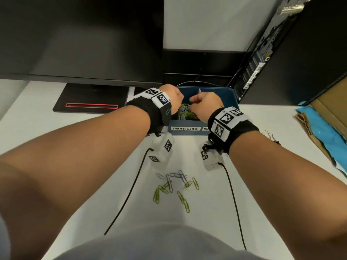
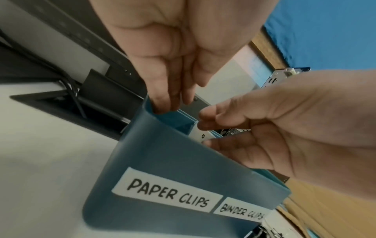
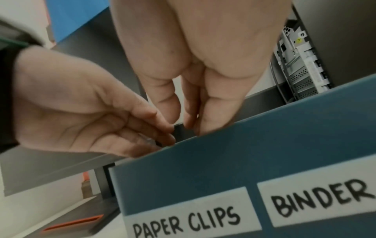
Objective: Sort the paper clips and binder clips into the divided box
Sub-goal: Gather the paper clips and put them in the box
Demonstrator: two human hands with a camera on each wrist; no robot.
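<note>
1. My left hand (image 1: 171, 98) and right hand (image 1: 204, 105) hung over the blue divided box (image 2: 162, 161), fingers pointing down and loosely bunched; whether they held clips, I couldn't tell.
2. Paper clips (image 1: 174, 186) lay loose on the desk (image 1: 262, 212) near me.

A dark monitor (image 1: 80, 36) fills the upper left, its black stand base (image 1: 90, 99) below; a computer tower (image 1: 262, 53) stands upper right, a cardboard box (image 1: 330, 113) at right edge.

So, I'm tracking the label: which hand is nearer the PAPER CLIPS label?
Left. The left hand is over that label's compartment; the right hand sits further right.
</note>
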